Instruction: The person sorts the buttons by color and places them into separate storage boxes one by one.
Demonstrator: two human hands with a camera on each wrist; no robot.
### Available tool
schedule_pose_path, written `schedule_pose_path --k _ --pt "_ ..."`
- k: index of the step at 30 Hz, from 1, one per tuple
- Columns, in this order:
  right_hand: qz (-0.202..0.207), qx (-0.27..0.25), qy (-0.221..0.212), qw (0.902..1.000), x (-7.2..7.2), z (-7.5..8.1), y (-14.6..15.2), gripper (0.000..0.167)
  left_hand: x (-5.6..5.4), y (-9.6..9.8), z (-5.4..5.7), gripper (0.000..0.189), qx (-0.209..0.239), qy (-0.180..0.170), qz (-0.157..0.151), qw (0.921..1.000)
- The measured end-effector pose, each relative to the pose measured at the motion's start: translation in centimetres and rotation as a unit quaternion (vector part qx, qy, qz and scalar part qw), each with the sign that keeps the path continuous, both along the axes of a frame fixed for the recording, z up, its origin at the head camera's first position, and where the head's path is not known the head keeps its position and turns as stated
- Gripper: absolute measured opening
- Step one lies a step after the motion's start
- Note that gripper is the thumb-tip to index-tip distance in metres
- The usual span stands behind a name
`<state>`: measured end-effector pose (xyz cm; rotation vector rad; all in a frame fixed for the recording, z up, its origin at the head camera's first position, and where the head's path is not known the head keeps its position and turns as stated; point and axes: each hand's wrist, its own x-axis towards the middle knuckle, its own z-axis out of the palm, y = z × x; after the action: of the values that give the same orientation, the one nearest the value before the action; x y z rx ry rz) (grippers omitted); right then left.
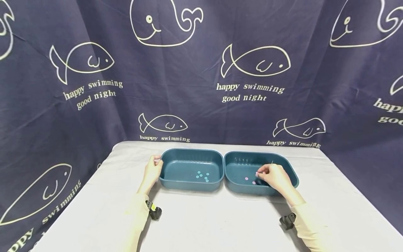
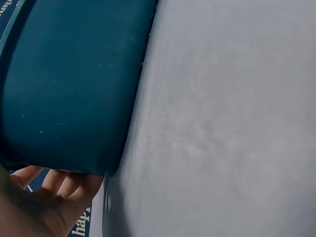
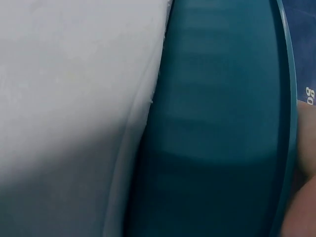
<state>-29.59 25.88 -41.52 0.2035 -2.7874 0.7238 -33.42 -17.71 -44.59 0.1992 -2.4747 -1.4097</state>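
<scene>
Two teal plastic bins stand side by side. At the outer end of the left bin (image 1: 192,186) is my left hand (image 1: 153,169), gripping its end wall near the rim; several fingertips (image 2: 91,185) touch the outside in the left wrist view. Several small light-blue round pieces (image 1: 200,175) lie on that bin's floor, toward its right. My right hand (image 1: 275,176) reaches into the right bin (image 1: 244,189) and pinches a small pink round piece (image 1: 257,174) between thumb and finger. Below it lie two more pink pieces (image 1: 246,178). In the right wrist view the bin wall hides most of this hand.
A white cloth (image 1: 214,220) covers the table under both bins. Behind and at the sides hangs a dark blue curtain (image 1: 201,94) with white fish drawings. Black wrist cameras (image 1: 155,211) sit on both forearms.
</scene>
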Motion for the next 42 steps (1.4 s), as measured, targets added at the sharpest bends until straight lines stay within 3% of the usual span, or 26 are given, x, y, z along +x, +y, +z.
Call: schedule_pose_path --k 9,22,42 --pt "-0.024 -0.002 0.013 0.9996 0.2 -0.1 0.5 0.011 0.1 0.0 0.0 0.031 0.001 -0.006 -0.005 1.0" --pt "-0.024 -0.005 0.05 0.9984 0.7 0.1 0.5 0.011 0.1 0.0 -0.1 0.028 0.002 0.002 -0.004 1.0" --pt "0.018 -0.045 0.114 0.9924 1.9 0.7 -1.5 0.009 0.0 0.0 -0.1 0.032 0.0 -0.01 -0.007 0.9999"
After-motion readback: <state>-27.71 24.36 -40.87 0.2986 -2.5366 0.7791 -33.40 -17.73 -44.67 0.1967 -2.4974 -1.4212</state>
